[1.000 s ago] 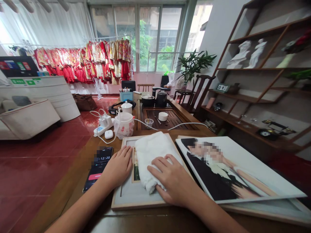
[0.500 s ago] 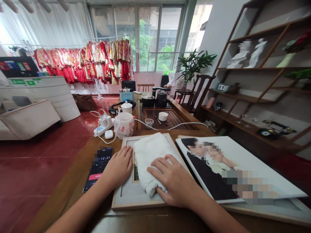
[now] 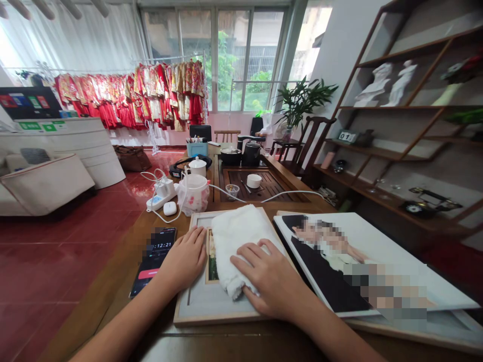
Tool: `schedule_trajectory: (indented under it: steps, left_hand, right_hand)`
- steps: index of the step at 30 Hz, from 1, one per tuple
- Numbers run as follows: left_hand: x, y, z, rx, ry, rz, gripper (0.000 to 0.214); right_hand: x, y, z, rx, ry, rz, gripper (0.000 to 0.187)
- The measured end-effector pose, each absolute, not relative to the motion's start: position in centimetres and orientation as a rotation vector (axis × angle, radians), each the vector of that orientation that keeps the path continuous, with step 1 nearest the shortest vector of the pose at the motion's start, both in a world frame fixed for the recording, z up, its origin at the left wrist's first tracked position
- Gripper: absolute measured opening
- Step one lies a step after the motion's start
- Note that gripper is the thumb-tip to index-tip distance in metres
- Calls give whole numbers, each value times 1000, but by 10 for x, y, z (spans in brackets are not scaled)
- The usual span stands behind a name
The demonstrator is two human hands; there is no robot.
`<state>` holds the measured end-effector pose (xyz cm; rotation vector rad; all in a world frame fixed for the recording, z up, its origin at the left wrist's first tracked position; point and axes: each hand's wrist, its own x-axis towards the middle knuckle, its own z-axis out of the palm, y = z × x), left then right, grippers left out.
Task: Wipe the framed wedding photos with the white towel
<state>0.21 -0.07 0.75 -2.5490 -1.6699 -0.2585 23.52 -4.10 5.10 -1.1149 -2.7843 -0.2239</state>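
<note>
A light wooden picture frame (image 3: 181, 319) lies flat on the table in front of me, with a pale mat around a small picture (image 3: 213, 259). Over most of that picture spreads a folded white towel (image 3: 230, 236). My right hand (image 3: 266, 276) grips the towel's near right part, fingers on top and thumb by its lower fold. On the frame's left side rests my left hand (image 3: 190, 256), fingers stretched out and holding nothing. A phone (image 3: 153, 261) showing a timer lies just left of that hand.
Right of the frame lies a large photo print (image 3: 324, 281) on another frame. Beyond are a white container in a plastic bag (image 3: 194, 193), a lidded cup (image 3: 197, 167), a power strip (image 3: 160, 201), a cable (image 3: 294, 192) and a tea tray (image 3: 279, 183). Shelves (image 3: 377, 146) stand at right.
The towel has shifted slightly to the right under my right hand, baring more of the small picture's left edge. My left hand has stayed in place.
</note>
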Motion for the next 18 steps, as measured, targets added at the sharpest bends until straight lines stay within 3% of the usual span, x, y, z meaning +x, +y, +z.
schedule_trajectory:
  steps: [9, 18]
  left_hand:
    - [5, 3, 5, -2547, -1634, -309, 44]
    - [3, 0, 3, -2560, -1661, -291, 47]
  right_hand:
    - [237, -41, 52, -902, -2897, -160, 40]
    - [234, -42, 48, -1158, -2749, -129, 39]
